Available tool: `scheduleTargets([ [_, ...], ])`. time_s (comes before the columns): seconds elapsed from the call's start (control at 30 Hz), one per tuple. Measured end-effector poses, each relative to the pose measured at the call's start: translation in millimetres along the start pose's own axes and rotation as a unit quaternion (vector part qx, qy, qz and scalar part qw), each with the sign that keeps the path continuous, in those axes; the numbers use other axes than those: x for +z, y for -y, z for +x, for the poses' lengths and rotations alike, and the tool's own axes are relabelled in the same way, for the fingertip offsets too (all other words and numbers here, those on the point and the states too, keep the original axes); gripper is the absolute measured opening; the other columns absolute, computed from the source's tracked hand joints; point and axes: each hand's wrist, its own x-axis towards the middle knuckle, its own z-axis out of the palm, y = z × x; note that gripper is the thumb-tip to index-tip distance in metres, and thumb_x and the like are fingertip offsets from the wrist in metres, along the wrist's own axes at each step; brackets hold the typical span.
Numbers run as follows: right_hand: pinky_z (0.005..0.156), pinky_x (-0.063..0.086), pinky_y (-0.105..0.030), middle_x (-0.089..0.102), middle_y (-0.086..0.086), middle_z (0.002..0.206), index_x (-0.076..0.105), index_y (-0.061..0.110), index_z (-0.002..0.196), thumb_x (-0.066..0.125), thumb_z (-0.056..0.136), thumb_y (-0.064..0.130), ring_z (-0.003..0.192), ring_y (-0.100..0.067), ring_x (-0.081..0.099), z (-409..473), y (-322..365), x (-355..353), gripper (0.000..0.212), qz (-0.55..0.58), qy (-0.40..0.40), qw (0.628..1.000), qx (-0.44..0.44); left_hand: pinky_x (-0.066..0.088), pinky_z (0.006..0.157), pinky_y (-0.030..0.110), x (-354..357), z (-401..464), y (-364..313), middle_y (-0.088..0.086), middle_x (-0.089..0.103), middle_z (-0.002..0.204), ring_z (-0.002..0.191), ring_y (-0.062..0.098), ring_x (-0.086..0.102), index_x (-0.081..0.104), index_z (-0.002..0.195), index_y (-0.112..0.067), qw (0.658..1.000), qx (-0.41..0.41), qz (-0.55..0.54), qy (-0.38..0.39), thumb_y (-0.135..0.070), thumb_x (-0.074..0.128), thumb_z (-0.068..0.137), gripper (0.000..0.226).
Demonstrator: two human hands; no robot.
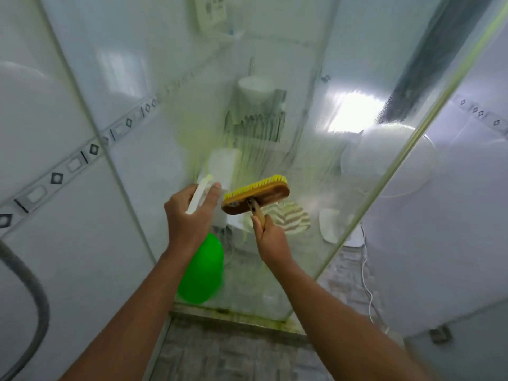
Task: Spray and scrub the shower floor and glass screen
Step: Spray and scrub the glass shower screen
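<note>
A grey shower hose (33,287) hangs by the white tiled wall (55,127). The left hand (189,213) wraps its fingers round a green spray bottle (202,270) with white trigger head, thumb on top. Just beside it, the right hand (270,240) grips the handle of a wooden scrub brush (257,198), yellow bristles against the wet, streaked glass screen (275,133).

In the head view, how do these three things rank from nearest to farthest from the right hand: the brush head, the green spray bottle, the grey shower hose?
Measured from the right hand:
1. Brush head: just above the hand, on the handle it grips.
2. Green spray bottle: to the left and lower, held by the left hand.
3. Grey shower hose: at the far left edge.
</note>
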Motion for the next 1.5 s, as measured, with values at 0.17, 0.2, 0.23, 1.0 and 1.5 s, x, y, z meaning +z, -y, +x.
scheduleTargets([
  [0.17, 0.056, 0.041, -0.04, 0.064, -0.016, 0.079, 0.057, 0.009, 0.101, 0.037, 0.099, 0.052, 0.076, -0.038, 0.061, 12, 56, -8, 0.047, 0.052, -0.024, 0.998, 0.0, 0.052, 0.054, 0.04, -19, 12, 0, 0.007, 0.066, 0.06, 0.057, 0.031, 0.064, 0.071, 0.071, -0.011, 1.0, -0.012, -0.005, -0.014, -0.063, 0.066, 0.083, 0.053],
  [0.2, 0.056, 0.04, -0.039, 0.064, -0.015, 0.078, 0.059, 0.009, 0.102, 0.038, 0.1, 0.049, 0.074, -0.036, 0.061, 18, 76, -15, 0.045, 0.067, -0.038, 0.997, -0.014, 0.054, 0.054, 0.043, -23, 16, -1, 0.008, 0.067, 0.061, 0.059, 0.034, 0.066, 0.07, 0.071, -0.011, 1.0, -0.012, 0.0, -0.013, -0.058, 0.069, 0.085, 0.05],
  [0.23, 0.057, 0.041, -0.039, 0.063, -0.013, 0.077, 0.06, 0.008, 0.103, 0.038, 0.102, 0.046, 0.072, -0.033, 0.061, 25, 98, -24, 0.045, 0.085, -0.052, 0.994, -0.031, 0.055, 0.055, 0.044, -27, 20, -3, 0.008, 0.067, 0.061, 0.061, 0.034, 0.067, 0.07, 0.071, -0.01, 1.0, -0.009, 0.005, -0.015, -0.053, 0.072, 0.088, 0.046],
  [1.0, 0.051, 0.034, -0.022, 0.046, 0.007, 0.063, 0.044, 0.018, 0.075, 0.032, 0.104, 0.043, 0.055, -0.006, 0.046, 119, 308, -97, 0.041, 0.18, -0.133, 0.962, -0.159, 0.038, 0.047, 0.036, -80, 72, 3, 0.022, 0.056, 0.053, 0.048, 0.018, 0.046, 0.059, 0.058, 0.0, 1.0, 0.008, -0.002, -0.027, -0.056, 0.076, 0.08, 0.063],
  [1.5, 0.057, 0.029, -0.029, 0.048, 0.004, 0.067, 0.056, 0.01, 0.098, 0.037, 0.104, 0.038, 0.064, -0.021, 0.057, 6, 112, 88, 0.034, 0.116, 0.02, 0.993, -0.001, 0.033, 0.048, 0.012, -89, 59, 1, -0.004, 0.053, 0.055, 0.05, 0.004, 0.047, 0.061, 0.067, -0.008, 0.996, 0.048, 0.014, -0.07, -0.035, 0.082, 0.09, 0.041],
])
